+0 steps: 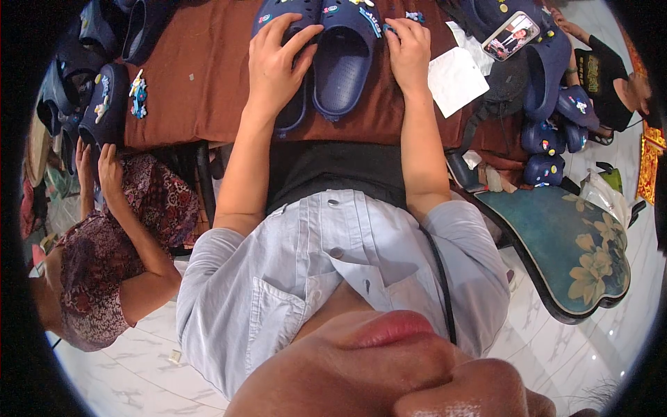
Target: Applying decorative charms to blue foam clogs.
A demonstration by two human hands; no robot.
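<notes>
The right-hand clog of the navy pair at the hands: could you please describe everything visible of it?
The clog is navy, looks moulded from foam, with colourful charms on its upper and a wide opening. It lies sole down on brown cloth, heel lowest in view, beside the other clog; its toe is out of frame. The left hand and right hand flank it; contact is unclear.

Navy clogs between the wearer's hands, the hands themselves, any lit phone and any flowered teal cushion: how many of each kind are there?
Navy clogs between the hands: 2
Wearer's hands, left hand and right hand: 2
Lit phone: 1
Flowered teal cushion: 1
Total: 6
</notes>
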